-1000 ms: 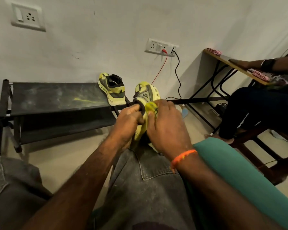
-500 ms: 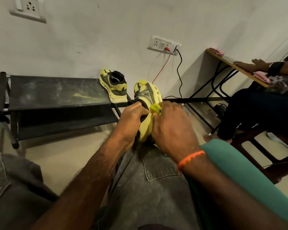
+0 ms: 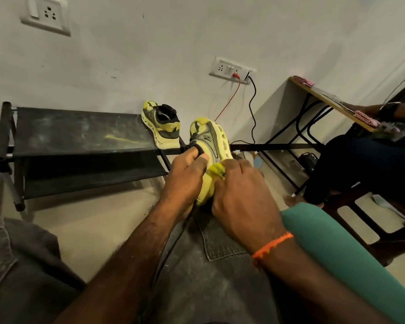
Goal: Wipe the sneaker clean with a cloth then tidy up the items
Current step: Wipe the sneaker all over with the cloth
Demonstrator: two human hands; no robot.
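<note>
sneaker (image 3: 209,146) propped on lap, left hand (image 3: 185,181) clamped at collar; right hand (image 3: 240,195) pinching cloth (image 3: 216,170) against sole. risk: hard rub twists sneaker out of left grip.

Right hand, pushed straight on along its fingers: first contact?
Probably the held sneaker: the right hand already presses the yellow cloth against its side, fingers aimed up-left. Depth beyond is unclear.
</note>
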